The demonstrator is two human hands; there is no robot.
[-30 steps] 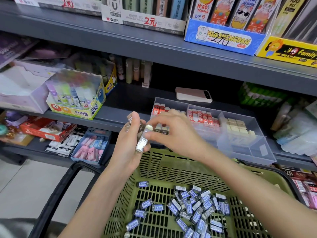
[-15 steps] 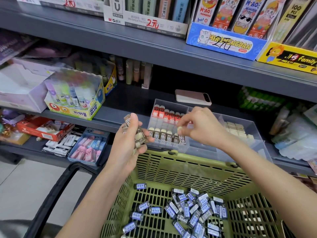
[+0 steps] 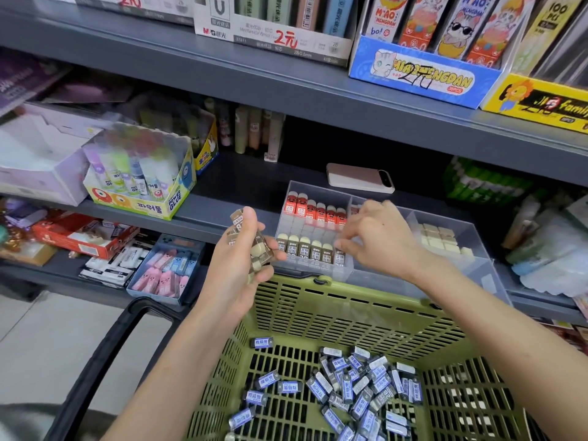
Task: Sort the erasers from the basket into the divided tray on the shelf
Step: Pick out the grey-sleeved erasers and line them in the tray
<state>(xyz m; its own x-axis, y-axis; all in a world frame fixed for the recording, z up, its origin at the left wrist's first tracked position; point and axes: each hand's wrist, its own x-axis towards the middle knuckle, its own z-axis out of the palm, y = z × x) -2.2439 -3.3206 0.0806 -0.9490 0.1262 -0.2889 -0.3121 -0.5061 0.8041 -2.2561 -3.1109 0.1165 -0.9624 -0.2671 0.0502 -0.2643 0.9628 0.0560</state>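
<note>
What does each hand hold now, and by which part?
The left hand grips a bunch of brown-sleeved cream erasers by their sides, between thumb and fingers. The right hand curls over the clear divided tray; whether it pinches an eraser cannot be told.

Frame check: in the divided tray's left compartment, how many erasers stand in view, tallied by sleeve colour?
Red-sleeved erasers: 6
Brown-sleeved erasers: 6, the last one at the tips of the right hand
Total: 12
</note>
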